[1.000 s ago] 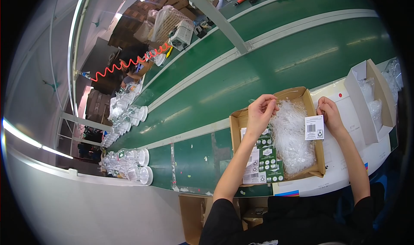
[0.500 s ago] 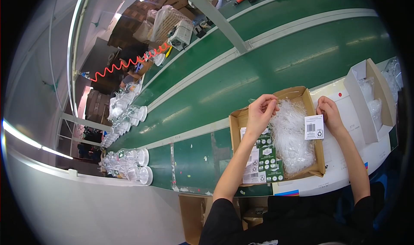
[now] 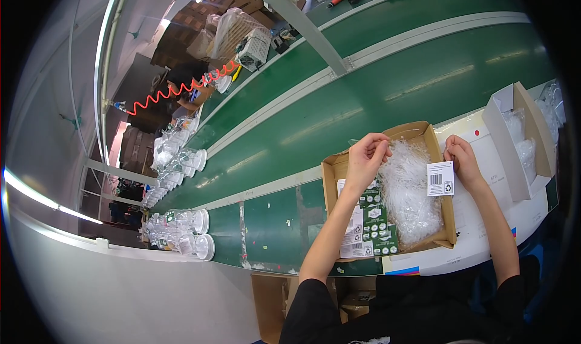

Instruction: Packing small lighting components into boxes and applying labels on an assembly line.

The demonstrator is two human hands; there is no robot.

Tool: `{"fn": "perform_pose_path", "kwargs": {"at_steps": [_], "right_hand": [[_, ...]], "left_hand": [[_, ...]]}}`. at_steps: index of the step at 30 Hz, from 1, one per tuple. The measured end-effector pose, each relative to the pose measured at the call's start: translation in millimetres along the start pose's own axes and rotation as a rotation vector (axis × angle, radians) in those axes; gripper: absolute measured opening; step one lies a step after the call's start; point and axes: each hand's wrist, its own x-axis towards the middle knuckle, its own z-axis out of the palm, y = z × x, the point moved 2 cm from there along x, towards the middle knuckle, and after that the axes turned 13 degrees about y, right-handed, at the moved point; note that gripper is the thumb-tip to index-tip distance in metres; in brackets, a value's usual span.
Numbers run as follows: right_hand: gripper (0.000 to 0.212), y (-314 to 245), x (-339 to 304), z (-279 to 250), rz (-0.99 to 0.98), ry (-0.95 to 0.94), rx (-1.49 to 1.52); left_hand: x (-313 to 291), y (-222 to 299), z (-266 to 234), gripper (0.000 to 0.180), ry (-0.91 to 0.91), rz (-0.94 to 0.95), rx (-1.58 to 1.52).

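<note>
The green desk [image 3: 272, 220] was the largest thing about, stretching beneath the cardboard tray and well off to its left and beyond it. Clear, round-ended containers [image 3: 178, 232] stood massed on it, well apart from the tray on the left. A white printed sheet [image 3: 466, 235] spread over the desk to the right of the cardboard tray [image 3: 448, 220] and reached to its edge. Farther right of the tray stood an open white carton [image 3: 505, 144] with clear plastic material inside.

A thick bundle of clear plastic strands [image 3: 414, 205] filled the tray's right part, and green-and-white printed cards [image 3: 378, 229] lay overlapping along its left part. The left hand [image 3: 366, 157] was poised over the tray's far side, thumb and forefinger pinched together by the strands; whether a strand ran between them was too fine to tell. The right hand [image 3: 463, 156], just outside the tray's right wall, was curled with its fingertips gripping a small white barcode card [image 3: 440, 183], which hung over that wall beside the bundle.
</note>
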Motion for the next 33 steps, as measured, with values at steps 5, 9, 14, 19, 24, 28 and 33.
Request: {"fn": "perform_pose_path", "kwargs": {"at_steps": [5,9,14,19,24,28,33], "right_hand": [[0.009,2.9,1.5,-2.9,0.004,-0.02,-0.001],[0.009,2.2,1.6,-5.1,0.002,-0.011,-0.011],[0.009,1.7,0.3,-2.2,0.003,0.001,0.005],[0.009,0.2,0.9,-2.0,0.007,-0.014,-0.025],[0.009,-0.7,-0.8,-3.4,0.009,-0.002,-0.017],[0.008,0.5,0.0,-0.3,-0.011,0.006,-0.019],[0.008,0.6,1.5,-3.4,0.009,0.006,-0.058]], "left_hand": [[0.0,0.5,-0.7,0.011,0.017,0.005,-0.001],[1.2,1.7,0.0,0.011,0.018,-0.008,-0.016],[0.5,1.0,0.3,0.011,-0.004,-0.007,0.016],[-1.1,2.8,0.4,0.011,0.0,0.005,0.026],[1.2,2.0,-0.4,0.01,0.033,-0.015,-0.023],[1.1,2.0,-0.3,0.007,0.071,-0.031,-0.061],[1.1,2.4,-2.4,0.005,0.125,0.031,-0.054]]}}
